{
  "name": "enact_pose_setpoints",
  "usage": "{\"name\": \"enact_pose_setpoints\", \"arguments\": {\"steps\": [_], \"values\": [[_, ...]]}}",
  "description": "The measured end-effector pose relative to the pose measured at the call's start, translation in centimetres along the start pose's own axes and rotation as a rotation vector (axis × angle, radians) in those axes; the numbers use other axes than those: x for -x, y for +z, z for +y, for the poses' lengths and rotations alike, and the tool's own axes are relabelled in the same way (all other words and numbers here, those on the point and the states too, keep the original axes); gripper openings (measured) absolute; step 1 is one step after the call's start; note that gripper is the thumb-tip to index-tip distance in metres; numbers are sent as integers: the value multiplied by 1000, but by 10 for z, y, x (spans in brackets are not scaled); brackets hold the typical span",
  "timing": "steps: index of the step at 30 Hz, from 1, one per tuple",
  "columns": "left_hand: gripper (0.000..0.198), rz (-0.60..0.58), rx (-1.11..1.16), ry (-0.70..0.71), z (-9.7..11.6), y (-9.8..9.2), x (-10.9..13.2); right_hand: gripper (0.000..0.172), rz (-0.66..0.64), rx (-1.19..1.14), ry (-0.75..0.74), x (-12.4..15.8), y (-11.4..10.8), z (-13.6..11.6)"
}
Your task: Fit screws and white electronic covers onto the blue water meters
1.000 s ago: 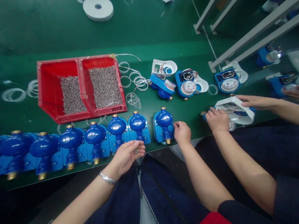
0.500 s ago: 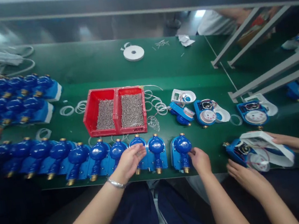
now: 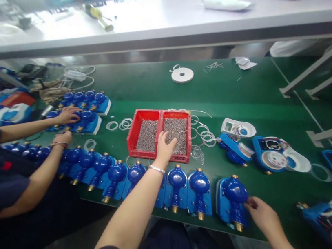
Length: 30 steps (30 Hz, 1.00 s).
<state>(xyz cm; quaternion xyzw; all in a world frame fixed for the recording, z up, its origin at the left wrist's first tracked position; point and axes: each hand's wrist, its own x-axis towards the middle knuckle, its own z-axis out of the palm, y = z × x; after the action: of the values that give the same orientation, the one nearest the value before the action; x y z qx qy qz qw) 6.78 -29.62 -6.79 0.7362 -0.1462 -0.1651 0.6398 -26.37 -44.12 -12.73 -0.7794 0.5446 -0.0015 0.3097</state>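
Left hand (image 3: 166, 147) over the red bin (image 3: 136, 124), fingers loosely spread; right hand (image 3: 263, 214) curled at the blue meter's (image 3: 235, 197) right side, can't tell if gripping. Meter sits at the row's right end, long axis near-far; right hand's nearer, left is up-left.

A green table (image 3: 149, 94) carries a red divided bin (image 3: 160, 125) and white tape roll (image 3: 177, 76). Blue water meters (image 3: 199, 183) line its near edge.

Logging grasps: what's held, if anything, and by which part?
Right hand: fingers at the blue water meter's right side; firm grip can't be told. Left hand: over the screws; any hold can't be told.
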Motion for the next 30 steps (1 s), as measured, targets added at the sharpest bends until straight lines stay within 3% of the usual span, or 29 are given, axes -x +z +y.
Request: {"name": "enact_pose_setpoints", "arguments": {"steps": [3,5,8,11,13,16,22,30], "values": [[46,187,-304,201,-11,-32,0,30,200,19,44,-6,-14,-25],[48,246,-507,186,-15,-59,-9,36,228,-18,-17,-13,-12,-61],[51,181,-920,11,-19,-96,-29,45,5,-74,-214,-27,16,-133],[37,-25,-1078,-58,-28,-115,-47,49,-185,36,-369,-44,57,-200],[24,-161,-1071,-29,-37,-113,-53,42,-189,170,-344,-54,77,-229],[22,-298,-1055,21,-46,-95,-60,27,-123,292,-235,-62,88,-248],[25,-313,-941,63,-35,-50,-104,27,-115,394,-96,-63,86,-253],[25,-339,-806,71,-13,-33,-170,30,-113,339,-17,-76,91,-274]]}}
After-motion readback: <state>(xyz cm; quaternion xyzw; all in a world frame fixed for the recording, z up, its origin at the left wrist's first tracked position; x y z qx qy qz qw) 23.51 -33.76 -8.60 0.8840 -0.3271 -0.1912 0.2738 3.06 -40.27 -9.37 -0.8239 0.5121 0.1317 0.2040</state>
